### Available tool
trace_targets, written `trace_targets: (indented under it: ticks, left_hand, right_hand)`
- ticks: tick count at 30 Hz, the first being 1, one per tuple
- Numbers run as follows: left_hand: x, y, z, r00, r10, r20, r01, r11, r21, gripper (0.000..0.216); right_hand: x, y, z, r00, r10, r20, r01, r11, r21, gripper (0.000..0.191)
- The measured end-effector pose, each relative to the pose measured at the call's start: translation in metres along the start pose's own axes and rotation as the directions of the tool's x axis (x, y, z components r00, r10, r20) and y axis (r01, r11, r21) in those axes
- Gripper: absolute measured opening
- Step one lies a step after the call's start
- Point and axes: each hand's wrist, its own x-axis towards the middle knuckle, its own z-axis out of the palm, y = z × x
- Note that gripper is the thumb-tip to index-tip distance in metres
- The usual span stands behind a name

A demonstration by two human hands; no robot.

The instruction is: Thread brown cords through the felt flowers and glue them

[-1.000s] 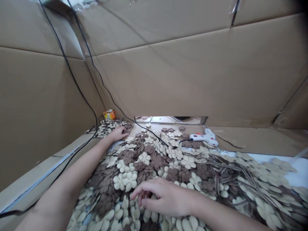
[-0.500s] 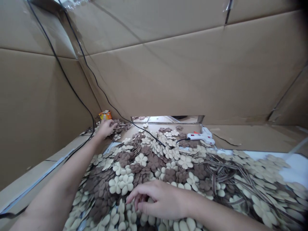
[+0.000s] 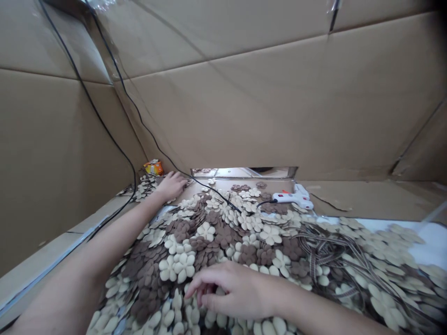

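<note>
A deep pile of cream and brown padded fabric flowers (image 3: 206, 231) covers the surface in front of me. My left hand (image 3: 173, 185) reaches to the back left, over the far flowers beside the cardboard wall; its fingers are stretched out and point downward, and their tips are partly hidden. Nothing shows in its grip. My right hand (image 3: 232, 289) rests low over the near part of the pile, with fingers loosely bent and apart and no flower visible between them. An orange and yellow packet (image 3: 153, 167) stands in the corner, left of my left hand.
A white glue gun (image 3: 294, 198) lies at the back right of the pile, its black cord (image 3: 153, 139) running up the left corner. Tangled striped ribbon (image 3: 324, 246) lies on the right. Cardboard walls (image 3: 244, 102) enclose the space, with a low slot (image 3: 240, 172) at the back.
My left hand has moved right, away from the orange packet, across the flowers at the back. My right hand has stayed almost where it was.
</note>
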Motion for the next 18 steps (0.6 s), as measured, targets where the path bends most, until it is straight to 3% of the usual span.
trace_targets:
  ticks: [2,5,12,18]
  left_hand:
    - [0.007,0.017,0.011,0.992,0.123,0.018,-0.122,0.991,-0.059,0.029]
    - [0.022,0.039,0.028,0.981,0.196,-0.005,-0.195,0.971,-0.137,0.034]
    - [0.052,0.067,0.048,0.971,0.237,-0.022,-0.231,0.911,-0.341,0.036]
    - [0.044,0.067,0.041,0.959,0.277,0.06,-0.204,0.821,-0.532,0.035]
  right_hand:
    - [0.0,-0.001,-0.001,1.0,0.0,0.005,0.0,1.0,0.002,0.036]
    - [0.0,-0.001,-0.001,1.0,-0.027,-0.003,0.027,1.0,-0.012,0.037]
    - [0.002,0.002,-0.001,0.999,-0.031,0.021,0.031,0.999,-0.007,0.038]
    - [0.002,0.002,-0.004,0.997,-0.066,0.041,0.066,0.998,-0.008,0.038]
